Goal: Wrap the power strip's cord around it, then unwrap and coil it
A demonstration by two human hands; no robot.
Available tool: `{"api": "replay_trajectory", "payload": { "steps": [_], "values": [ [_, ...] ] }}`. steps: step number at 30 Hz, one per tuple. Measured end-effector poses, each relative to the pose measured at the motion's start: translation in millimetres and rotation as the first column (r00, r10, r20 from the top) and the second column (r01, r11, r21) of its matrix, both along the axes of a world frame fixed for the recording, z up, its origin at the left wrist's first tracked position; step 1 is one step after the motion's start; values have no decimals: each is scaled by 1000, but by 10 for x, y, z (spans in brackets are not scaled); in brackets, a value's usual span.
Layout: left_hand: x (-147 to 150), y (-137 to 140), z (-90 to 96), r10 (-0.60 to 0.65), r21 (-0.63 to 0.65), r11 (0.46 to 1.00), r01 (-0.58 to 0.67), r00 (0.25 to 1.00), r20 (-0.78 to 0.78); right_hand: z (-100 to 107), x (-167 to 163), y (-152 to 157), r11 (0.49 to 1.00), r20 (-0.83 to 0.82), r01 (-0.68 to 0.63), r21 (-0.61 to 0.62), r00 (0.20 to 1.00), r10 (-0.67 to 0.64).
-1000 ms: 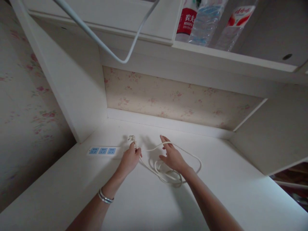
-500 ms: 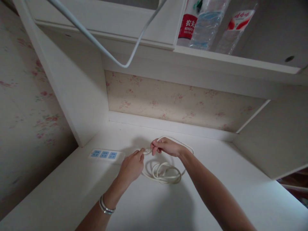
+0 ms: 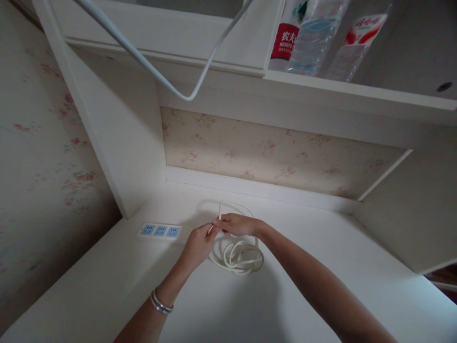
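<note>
A white cable [image 3: 233, 267] lies in loose coils on the white desktop, and one loop of it rises behind my hands. My left hand [image 3: 200, 242] is closed in a pinch on a stretch of this cable. Meeting it at the fingertips, my right hand [image 3: 237, 225] also grips the cable with its fingers pressed together. What exactly lies between the touching fingertips is hidden. Left of my hands rests a white power strip [image 3: 160, 231] with blue socket faces.
Overhead a shelf [image 3: 321, 88] holds several plastic bottles [image 3: 314, 38]. A thick pale cord [image 3: 143, 57] hangs down in front of the upper cabinet. White side panels [image 3: 121, 133] enclose the desktop [image 3: 200, 305], with flowered wallpaper [image 3: 267, 147] at the back.
My right hand has moved left until its fingertips meet those of my left hand. The raised cable loop has shifted left with it. The view has shifted slightly.
</note>
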State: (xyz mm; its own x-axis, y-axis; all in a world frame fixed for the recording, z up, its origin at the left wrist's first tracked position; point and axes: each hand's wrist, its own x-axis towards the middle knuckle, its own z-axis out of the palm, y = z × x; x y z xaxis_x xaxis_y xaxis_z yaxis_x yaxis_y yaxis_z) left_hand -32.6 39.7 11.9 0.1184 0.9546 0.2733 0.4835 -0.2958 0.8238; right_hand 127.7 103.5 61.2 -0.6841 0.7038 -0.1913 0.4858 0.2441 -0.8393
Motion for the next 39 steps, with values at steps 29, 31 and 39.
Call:
{"api": "replay_trajectory", "payload": {
  "steps": [29, 31, 39],
  "values": [
    [-349, 377, -141, 516, -233, 857, -460, 759, 397, 367, 2253, -917, 843, 184, 332, -423, 942, -280],
    [-262, 347, -109, 453, -293, 891, -348, 740, 497, 445, 1976, -987, 906, 216, 221, -360, 965, -150],
    [-72, 218, -23, 136, -231, 973, 22, 751, 646, 445, 1145, -889, 824, 479, -85, 560, 845, -238]
  ]
}}
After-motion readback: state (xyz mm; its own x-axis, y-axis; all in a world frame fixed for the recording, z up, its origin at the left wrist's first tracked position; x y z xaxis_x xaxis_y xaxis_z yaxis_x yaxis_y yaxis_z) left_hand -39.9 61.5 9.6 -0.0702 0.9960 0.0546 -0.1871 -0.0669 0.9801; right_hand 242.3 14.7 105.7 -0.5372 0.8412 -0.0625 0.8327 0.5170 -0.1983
